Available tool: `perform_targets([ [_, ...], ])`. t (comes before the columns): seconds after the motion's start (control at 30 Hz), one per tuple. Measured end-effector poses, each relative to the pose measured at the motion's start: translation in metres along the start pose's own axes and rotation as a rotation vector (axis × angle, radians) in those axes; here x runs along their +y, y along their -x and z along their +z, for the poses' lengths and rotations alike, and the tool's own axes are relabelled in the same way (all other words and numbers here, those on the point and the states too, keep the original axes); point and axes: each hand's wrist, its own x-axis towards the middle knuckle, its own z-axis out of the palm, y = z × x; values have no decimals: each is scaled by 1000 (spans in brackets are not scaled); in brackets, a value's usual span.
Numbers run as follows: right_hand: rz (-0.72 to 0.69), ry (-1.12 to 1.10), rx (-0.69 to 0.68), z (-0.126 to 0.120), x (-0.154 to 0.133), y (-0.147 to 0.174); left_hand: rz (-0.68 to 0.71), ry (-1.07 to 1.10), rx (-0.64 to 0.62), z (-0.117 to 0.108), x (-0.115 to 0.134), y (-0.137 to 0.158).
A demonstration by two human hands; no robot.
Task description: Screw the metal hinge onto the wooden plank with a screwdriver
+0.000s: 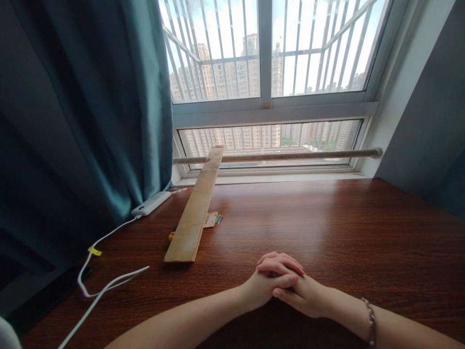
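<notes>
"Wooden plank: state its location."

"On the tabletop, ahead and to the left of the left hand, well apart from it. The far end overlaps a horizontal rail in view; contact there cannot be confirmed."

"Pose of the hands?"

"The left hand and right hand are clasped, closed on each other, fingers interlaced. The arms enter from the lower edge and converge. A bracelet of small, bead-like links sits above the right wrist."

"Materials and shapes?"

"Plank: long, flat, straight-edged, pale brown, darker marks near the far end. Tabletop: reddish-brown, fine streaked grain, slight gloss. Beside the plank's right edge: a tan, flat printed piece and several thin, dark screws. Farther left: a white, rounded-edge power bank with a smooth white cable, beside a softly folded blue-green curtain."
</notes>
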Motion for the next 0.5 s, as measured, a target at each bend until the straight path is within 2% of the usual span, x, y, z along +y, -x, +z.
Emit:
perform_targets([
  [0.13, 10, 0, -17, -1, -1, -1, -5, -31, 6, 0, 0, 0],
  [0.3, 28, -74, 16, 2, 3, 1, -37, 72, 30, 1, 5, 0],
  [0.43, 128, -303, 148, 7, 6, -8, -218, 326, 61, -6, 9, -8],
  [0.5, 196, -466, 280, 5, 6, -20, -228, 352, 93, -18, 12, -14],
])
